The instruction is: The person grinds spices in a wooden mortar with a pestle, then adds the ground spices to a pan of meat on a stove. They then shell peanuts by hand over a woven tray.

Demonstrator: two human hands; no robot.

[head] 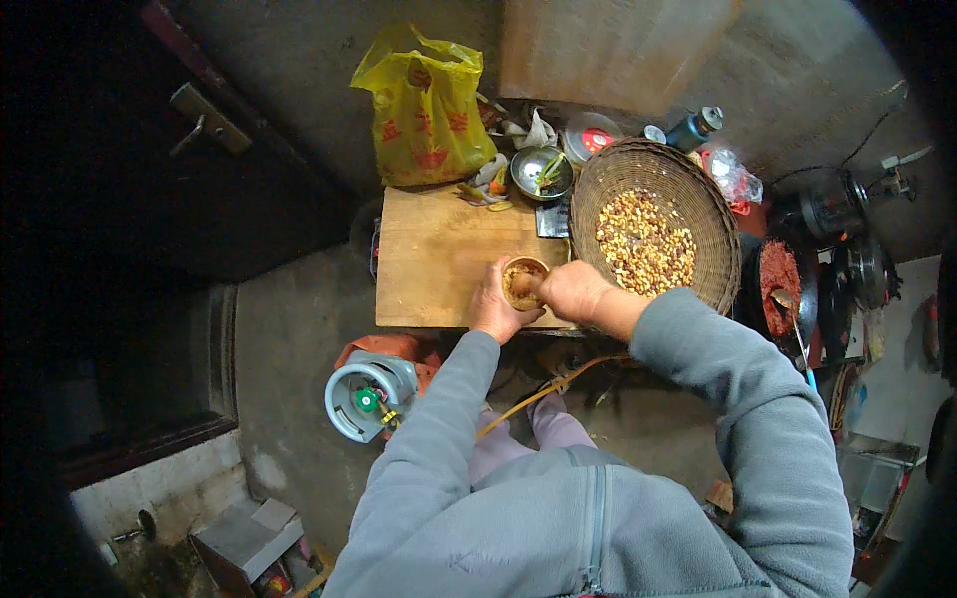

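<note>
A small round wooden mortar (511, 305) stands at the front edge of a wooden cutting board (434, 254). My left hand (499, 303) wraps around its left and near sides. In my right hand (576, 291) is a wooden pestle (525, 283), its lower end inside the mortar among crushed, tan bits. To the right, a wide woven basket (710, 202) tilts toward me and holds many peanuts (647, 243), some pale and some with dark skins. My right wrist passes close to the basket's near rim.
A metal bowl (532, 166) with green scraps, a yellow plastic bag (426, 119) and vegetable peelings (486, 190) sit behind the board. At right, a wok (804, 291) holds red paste (779, 273) and a spoon (783, 299). A gas cylinder (362, 404) stands below left, with an orange hose (553, 385) nearby.
</note>
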